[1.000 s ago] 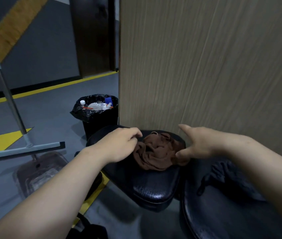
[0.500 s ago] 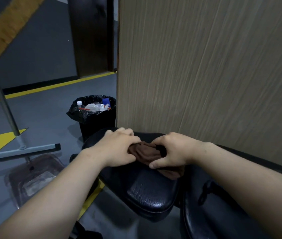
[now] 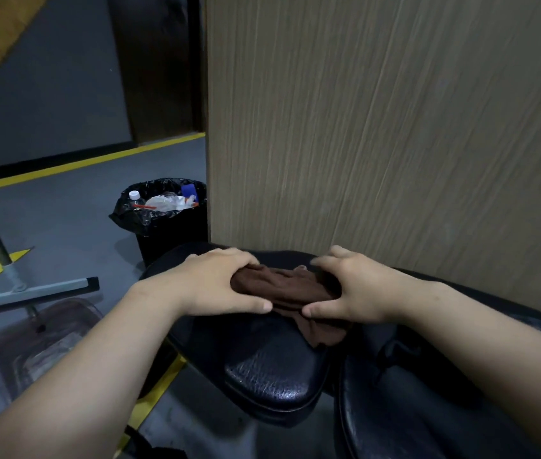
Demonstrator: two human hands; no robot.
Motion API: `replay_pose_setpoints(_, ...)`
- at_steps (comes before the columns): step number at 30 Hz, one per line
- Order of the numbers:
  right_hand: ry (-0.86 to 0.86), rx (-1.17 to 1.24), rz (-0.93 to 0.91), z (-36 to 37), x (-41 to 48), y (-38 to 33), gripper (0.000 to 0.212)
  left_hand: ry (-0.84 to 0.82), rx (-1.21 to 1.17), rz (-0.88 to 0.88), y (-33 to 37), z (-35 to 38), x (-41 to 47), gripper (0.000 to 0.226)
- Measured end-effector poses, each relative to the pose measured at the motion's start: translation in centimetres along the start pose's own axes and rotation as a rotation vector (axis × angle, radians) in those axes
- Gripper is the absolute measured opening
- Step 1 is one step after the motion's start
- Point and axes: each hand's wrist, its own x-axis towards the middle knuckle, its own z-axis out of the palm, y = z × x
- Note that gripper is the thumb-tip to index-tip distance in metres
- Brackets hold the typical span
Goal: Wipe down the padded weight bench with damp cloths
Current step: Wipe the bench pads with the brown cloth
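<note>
A brown cloth (image 3: pixel 287 291) lies bunched on the black padded seat pad (image 3: pixel 262 369) of the weight bench. My left hand (image 3: pixel 219 286) grips the cloth's left end, thumb in front and fingers curled over the top. My right hand (image 3: pixel 352 291) grips the right end the same way. A corner of the cloth hangs down below my right thumb. The bench's longer black back pad (image 3: pixel 405 419) runs off to the lower right, partly hidden by my right forearm.
A tall wood-grain panel (image 3: pixel 395 127) stands right behind the bench. A black bin with a liner (image 3: pixel 163 223) holding bottles and wrappers stands left of it. A floor squeegee (image 3: pixel 27 289) and a clear dustpan (image 3: pixel 44 339) rest on the grey floor at left.
My right hand came down from an open pose beside the cloth and took hold of it. Both hands then gathered the loose cloth into a stretched roll between them.
</note>
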Motion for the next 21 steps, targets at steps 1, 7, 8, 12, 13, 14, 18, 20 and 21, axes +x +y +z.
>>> replay_pose_setpoints(1,-0.006,0.056,0.027,0.1,0.0,-0.2,0.091,0.011,-0.049,0.001,0.1,0.1,0.2,0.087)
replay_pose_setpoints(7,0.014,0.124,-0.01,0.6,0.8,-1.2,0.07,0.075,-0.184,0.129,0.2,1.9,1.7,0.045)
replay_pose_setpoints(8,0.026,0.156,-0.021,0.6,0.9,-1.2,0.064,0.077,-0.196,0.146,0.3,2.0,1.9,0.038)
replay_pose_setpoints(12,-0.025,0.234,-0.05,0.1,1.0,-0.8,0.04,0.007,-0.223,0.227,-0.3,1.2,1.8,0.028)
replay_pose_setpoints(13,-0.05,0.221,-0.06,-0.1,1.0,-0.7,0.039,-0.019,-0.202,0.222,-0.6,0.9,1.7,0.032)
replay_pose_setpoints(14,-0.071,0.204,-0.071,-0.3,1.1,-0.6,0.039,-0.042,-0.178,0.211,-0.9,0.7,1.6,0.036)
replay_pose_setpoints(18,-0.087,0.102,-0.085,-0.8,0.8,-0.7,0.07,-0.026,-0.11,0.161,-0.5,0.0,0.9,0.054)
replay_pose_setpoints(20,-0.051,-0.006,-0.039,-0.7,0.2,-0.7,0.1,-0.007,-0.069,0.157,1.0,-0.5,0.7,0.077)
replay_pose_setpoints(21,-0.04,-0.052,0.006,-0.7,-0.1,-0.8,0.108,-0.04,-0.07,0.157,2.0,-0.6,0.6,0.085)
